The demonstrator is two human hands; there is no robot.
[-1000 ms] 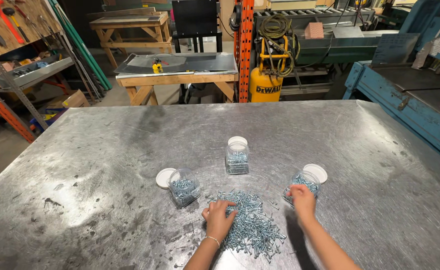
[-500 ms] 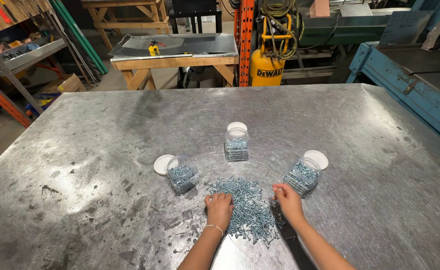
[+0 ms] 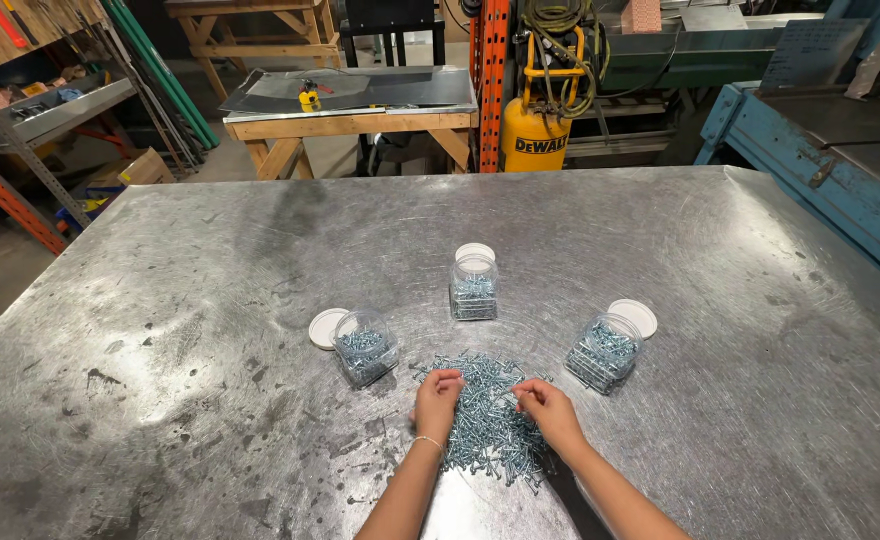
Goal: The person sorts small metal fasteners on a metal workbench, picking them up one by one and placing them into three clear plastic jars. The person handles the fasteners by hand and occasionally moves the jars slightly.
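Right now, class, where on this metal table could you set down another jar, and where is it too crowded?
Free: the table left of the left jar, right of the right jar, and beyond the middle jar. Crowded: the screw pile under both hands, between the jars.

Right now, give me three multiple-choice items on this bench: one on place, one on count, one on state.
1. Where do both hands rest?
A. on the pile of screws
B. inside a jar
C. on the blue bench

2. How many clear jars stand on the metal table?
A. two
B. three
C. five

3. The jars are:
A. capped
B. tipped over
C. open, lids beside them

Answers: 
1 A, the left hand and right hand sit on the pile of screws. 
2 B, left jar, middle jar, right jar on the metal table. 
3 C, white lids lie alongside.
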